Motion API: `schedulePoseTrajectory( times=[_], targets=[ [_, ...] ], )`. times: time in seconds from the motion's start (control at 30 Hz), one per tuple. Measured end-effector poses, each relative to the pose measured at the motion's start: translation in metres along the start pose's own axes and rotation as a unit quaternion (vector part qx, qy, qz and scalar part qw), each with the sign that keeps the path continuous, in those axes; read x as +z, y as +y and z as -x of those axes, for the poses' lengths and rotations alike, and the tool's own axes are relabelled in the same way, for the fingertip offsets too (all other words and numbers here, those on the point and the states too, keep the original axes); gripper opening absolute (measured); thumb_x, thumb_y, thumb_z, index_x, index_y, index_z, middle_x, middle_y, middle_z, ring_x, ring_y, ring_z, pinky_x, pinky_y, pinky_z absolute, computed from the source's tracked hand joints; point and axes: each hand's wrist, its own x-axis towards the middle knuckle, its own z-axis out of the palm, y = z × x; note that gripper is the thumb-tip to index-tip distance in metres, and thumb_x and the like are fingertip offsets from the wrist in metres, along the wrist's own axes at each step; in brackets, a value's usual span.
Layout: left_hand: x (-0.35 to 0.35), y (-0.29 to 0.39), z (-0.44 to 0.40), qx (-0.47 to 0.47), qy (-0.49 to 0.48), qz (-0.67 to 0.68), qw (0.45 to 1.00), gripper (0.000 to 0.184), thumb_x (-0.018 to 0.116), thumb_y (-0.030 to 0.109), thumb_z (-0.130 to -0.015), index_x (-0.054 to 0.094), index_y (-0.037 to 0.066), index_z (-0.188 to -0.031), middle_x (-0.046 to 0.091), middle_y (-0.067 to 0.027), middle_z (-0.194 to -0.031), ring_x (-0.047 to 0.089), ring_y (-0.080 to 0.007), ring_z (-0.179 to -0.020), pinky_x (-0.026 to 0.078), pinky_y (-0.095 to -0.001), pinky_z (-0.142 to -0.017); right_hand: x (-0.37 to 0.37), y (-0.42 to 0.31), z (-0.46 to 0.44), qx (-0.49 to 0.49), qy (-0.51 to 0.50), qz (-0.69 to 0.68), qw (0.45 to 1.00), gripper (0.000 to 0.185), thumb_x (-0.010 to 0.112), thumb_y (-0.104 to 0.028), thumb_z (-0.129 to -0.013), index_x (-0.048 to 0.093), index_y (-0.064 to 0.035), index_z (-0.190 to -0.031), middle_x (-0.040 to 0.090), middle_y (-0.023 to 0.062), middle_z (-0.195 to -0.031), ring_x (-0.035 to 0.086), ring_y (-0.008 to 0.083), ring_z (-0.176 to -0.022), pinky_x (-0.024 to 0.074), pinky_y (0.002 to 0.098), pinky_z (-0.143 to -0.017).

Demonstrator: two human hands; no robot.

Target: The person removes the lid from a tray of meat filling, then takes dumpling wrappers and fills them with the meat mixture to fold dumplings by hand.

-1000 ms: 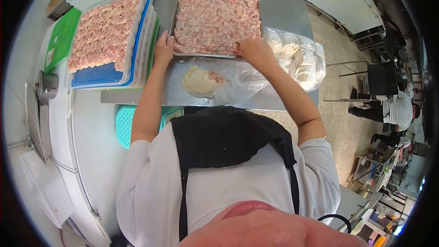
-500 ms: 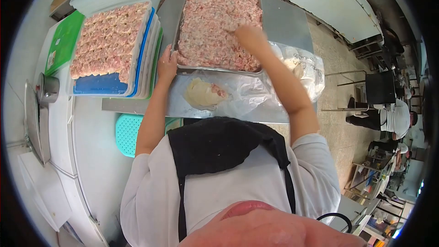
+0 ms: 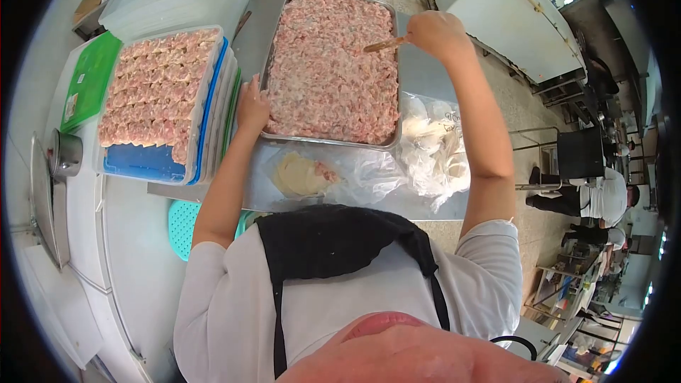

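My right hand (image 3: 438, 34) is closed around the end of a wooden spatula (image 3: 385, 45), over the right edge of the metal tray (image 3: 399, 113). The spatula's tip is at the pink minced meat (image 3: 326, 64) that fills the tray. Beside the tray's left edge, my left hand (image 3: 252, 106) is curled, with a small pinkish bit at its fingertips that I cannot make out. Pale round wrappers (image 3: 298, 174) with a smear of meat lie on plastic in front of the tray.
At left, a stack of plastic boxes (image 3: 202, 120) carries rows of meat-filled dumplings (image 3: 156, 78) on top. A green lid (image 3: 89, 81) leans there. A plastic bag (image 3: 436, 152) sits right of the tray. People (image 3: 603, 195) stand farther off at right.
My right hand has moved from over the meat to the tray's right edge, bringing the wooden spatula into clear view. My left hand stays by the tray's left edge. The view has shifted slightly.
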Motion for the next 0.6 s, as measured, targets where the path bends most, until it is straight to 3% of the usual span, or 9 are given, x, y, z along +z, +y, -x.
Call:
schedulePoseTrajectory(
  times=[0.1,0.23,0.43,0.5,0.6],
  targets=[
    [-0.003,0.004,0.001,-0.005,-0.007,-0.014,1.000,0.047,0.053,0.017,-0.091,0.045,0.007,-0.136,0.053,-0.0221,-0.121,0.053,-0.0400,-0.112,0.044,-0.0452,-0.093,0.051,-0.027,-0.023,-0.070,-0.009,0.029,0.997,0.016,0.059,-0.013,-0.080,0.075,-0.0086,-0.082,0.072,0.0142,-0.084,0.071,0.0286,-0.077,0.0557,0.0405,-0.061],
    [0.006,-0.005,0.002,0.006,0.021,-0.033,0.999,0.047,0.053,0.018,-0.091,0.046,0.010,-0.136,0.054,-0.0196,-0.121,0.054,-0.0387,-0.112,0.046,-0.0456,-0.092,0.113,-0.062,-0.028,-0.076,0.041,-0.027,0.996,0.014,0.060,-0.012,-0.077,0.073,-0.0082,-0.077,0.071,0.0130,-0.079,0.071,0.0290,-0.074,0.0556,0.0417,-0.059],
    [-0.001,-0.001,0.000,-0.023,-0.012,-0.008,1.000,0.046,0.054,0.019,-0.091,0.047,0.011,-0.136,0.053,-0.0196,-0.126,0.054,-0.0382,-0.114,0.046,-0.0455,-0.092,0.164,-0.074,0.016,-0.048,0.110,-0.067,0.990,0.013,0.059,-0.011,-0.077,0.071,-0.0078,-0.074,0.069,0.0124,-0.073,0.070,0.0296,-0.071,0.0553,0.0427,-0.058],
    [0.002,-0.004,0.000,-0.017,-0.001,-0.006,1.000,0.045,0.053,0.019,-0.091,0.047,0.011,-0.135,0.053,-0.0193,-0.127,0.054,-0.0381,-0.115,0.046,-0.0454,-0.093,0.162,-0.071,0.028,-0.039,0.142,-0.066,0.987,0.013,0.058,-0.011,-0.078,0.070,-0.0077,-0.074,0.069,0.0125,-0.073,0.070,0.0294,-0.070,0.0552,0.0425,-0.059],
    [0.002,-0.003,0.000,-0.008,0.009,-0.002,1.000,0.044,0.053,0.019,-0.091,0.049,0.011,-0.134,0.054,-0.0185,-0.126,0.054,-0.0379,-0.115,0.046,-0.0449,-0.093,0.126,-0.048,0.037,-0.079,0.067,-0.060,0.993,0.013,0.058,-0.011,-0.079,0.070,-0.0075,-0.074,0.069,0.0130,-0.074,0.070,0.0294,-0.071,0.0551,0.0409,-0.059]
  ],
)
